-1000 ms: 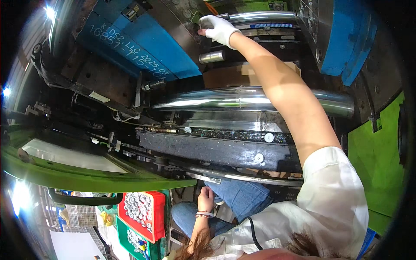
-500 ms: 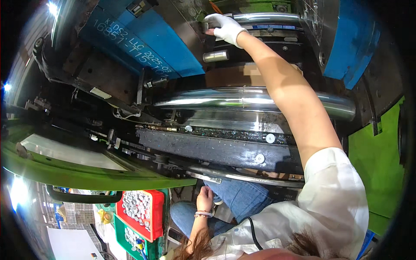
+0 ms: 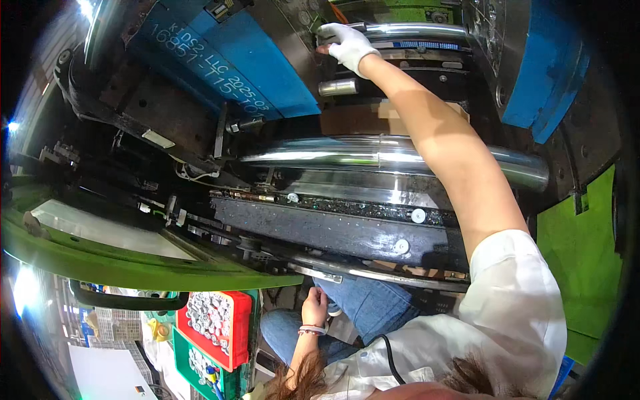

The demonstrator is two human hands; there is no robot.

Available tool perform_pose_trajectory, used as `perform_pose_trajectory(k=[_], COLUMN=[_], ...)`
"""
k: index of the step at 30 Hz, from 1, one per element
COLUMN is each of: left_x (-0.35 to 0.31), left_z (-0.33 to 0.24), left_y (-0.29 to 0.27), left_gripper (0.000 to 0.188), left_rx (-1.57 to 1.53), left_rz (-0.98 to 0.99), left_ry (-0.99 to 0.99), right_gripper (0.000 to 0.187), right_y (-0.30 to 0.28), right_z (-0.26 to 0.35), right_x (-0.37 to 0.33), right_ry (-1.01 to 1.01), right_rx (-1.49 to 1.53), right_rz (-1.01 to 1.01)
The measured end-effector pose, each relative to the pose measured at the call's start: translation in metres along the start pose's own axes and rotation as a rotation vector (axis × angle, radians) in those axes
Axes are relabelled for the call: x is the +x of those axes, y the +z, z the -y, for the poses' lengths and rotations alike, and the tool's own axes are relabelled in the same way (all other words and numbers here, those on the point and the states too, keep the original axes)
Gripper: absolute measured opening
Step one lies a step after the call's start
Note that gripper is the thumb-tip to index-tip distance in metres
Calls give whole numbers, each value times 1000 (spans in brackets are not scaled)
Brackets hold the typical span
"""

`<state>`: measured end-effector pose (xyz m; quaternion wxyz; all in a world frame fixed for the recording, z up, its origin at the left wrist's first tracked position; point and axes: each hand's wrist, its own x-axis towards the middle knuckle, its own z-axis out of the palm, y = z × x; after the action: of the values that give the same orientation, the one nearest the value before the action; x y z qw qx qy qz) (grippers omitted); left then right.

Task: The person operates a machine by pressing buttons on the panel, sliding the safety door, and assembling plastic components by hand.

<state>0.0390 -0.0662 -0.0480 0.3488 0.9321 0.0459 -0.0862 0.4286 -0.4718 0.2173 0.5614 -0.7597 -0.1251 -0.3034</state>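
My right hand (image 3: pixel 350 47), in a white glove whose thumb tip shows bare skin, reaches far forward to the dark metal face of the left mould half (image 3: pixel 297 33). Its thumb and fingers are apart at that face; I cannot make out anything between them. A short metal pin (image 3: pixel 338 87) sticks out just below the glove. The right forearm passes above a thick polished bar (image 3: pixel 340 152). Down by my jeans (image 3: pixel 373 310), my bare left hand (image 3: pixel 315 308) has its fingers curled in, partly hidden; what they hold, if anything, does not show.
A blue mould block (image 3: pixel 547 67) stands at the right, another blue block (image 3: pixel 220 60) at the left. A green machine door (image 3: pixel 133 263) with a black handle (image 3: pixel 127 300) is nearer. Below it, a red tray (image 3: pixel 241 330) and a green tray (image 3: pixel 183 357) hold several small grey parts.
The view has shifted slightly. My right hand stays at the mould face, its fingers turned a little; my left hand stays by my jeans.
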Motion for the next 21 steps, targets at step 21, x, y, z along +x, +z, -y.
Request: perform_pose_trajectory(k=[21], left_x=[-2], left_z=[-10], left_y=[-5], left_gripper=[13], left_rx=[58], left_rz=[-6], left_ry=[26], right_gripper=[21], right_y=[0], right_z=[4], right_x=[-1], right_ry=[78], right_rx=[-146], right_rz=[-103])
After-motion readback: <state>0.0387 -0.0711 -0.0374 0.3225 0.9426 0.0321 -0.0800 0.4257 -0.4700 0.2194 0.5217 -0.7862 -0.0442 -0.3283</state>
